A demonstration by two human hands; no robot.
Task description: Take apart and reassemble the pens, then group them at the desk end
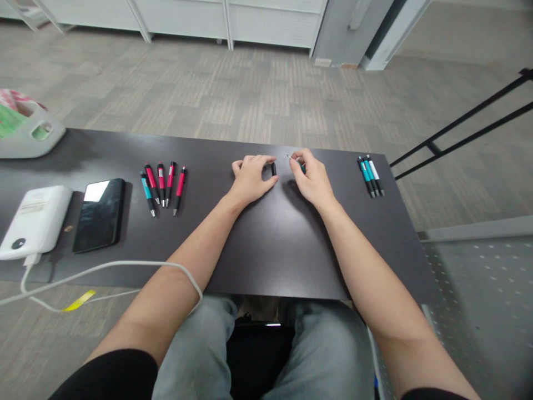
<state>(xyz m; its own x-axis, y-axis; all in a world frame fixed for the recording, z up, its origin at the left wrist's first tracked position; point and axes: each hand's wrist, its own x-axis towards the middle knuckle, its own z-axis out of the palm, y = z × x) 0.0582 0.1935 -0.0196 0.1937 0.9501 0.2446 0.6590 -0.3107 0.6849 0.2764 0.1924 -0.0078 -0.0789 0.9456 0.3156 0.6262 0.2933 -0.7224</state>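
My left hand (252, 176) rests on the dark table (258, 244) near its far edge, fingers pinched on a small black pen part (273, 169). Just to its right, my right hand (311, 176) is closed round a teal pen piece (302, 166), with a thin refill tip (288, 157) sticking out toward the left hand. The two hands are a few centimetres apart. Several red and teal pens (163, 186) lie in a row to the left. Three teal and white pens (370, 175) lie to the right.
A black phone (100, 214) and a white power bank (36, 221) with a white cable (104, 269) lie at the table's left. A grey basket (29, 133) sits at the far left corner. Black metal bars (462, 130) stand to the right.
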